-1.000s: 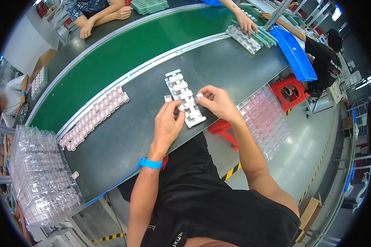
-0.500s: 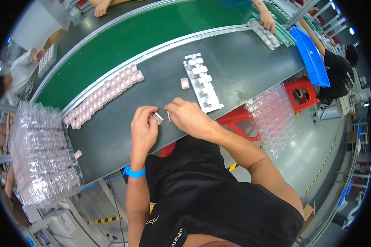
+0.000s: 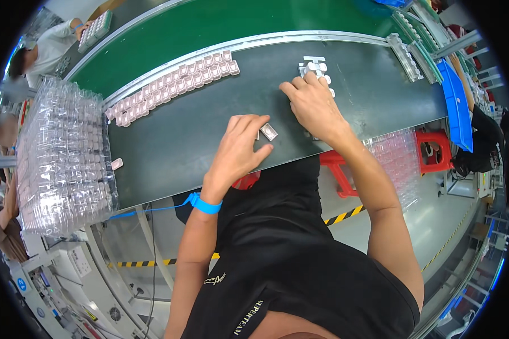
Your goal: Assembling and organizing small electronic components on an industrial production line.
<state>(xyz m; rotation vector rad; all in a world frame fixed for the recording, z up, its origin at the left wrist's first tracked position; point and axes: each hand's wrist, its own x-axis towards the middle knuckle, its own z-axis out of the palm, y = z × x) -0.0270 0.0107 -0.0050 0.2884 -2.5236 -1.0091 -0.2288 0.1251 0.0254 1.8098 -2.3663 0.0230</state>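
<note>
My left hand point(image 3: 234, 150) is over the dark table with its thumb spread away from its fingers. Beside its index fingertip is a small silver-and-pink rectangular case point(image 3: 269, 132). A sliver of another pale piece point(image 3: 258, 136) shows under the index finger; whether the hand touches either is unclear. My right hand point(image 3: 318, 107) reaches over the pale metal fixture point(image 3: 314, 59), its fingers bent and slightly apart, the tips partly hidden. White rounded parts point(image 3: 323, 66) sit on the fixture, most of which my hand covers.
Two rows of pink cases point(image 3: 172, 85) line the conveyor's point(image 3: 220, 28) metal rail. One loose case point(image 3: 117, 164) lies near a stack of clear plastic trays point(image 3: 68, 164). A blue bin point(image 3: 455, 107) hangs at the right; red stools point(image 3: 434, 151) stand below the table edge.
My right hand has left the table's middle and moved up and right onto the fixture. My left thumb has spread from the fingers that held a case. The view has shifted.
</note>
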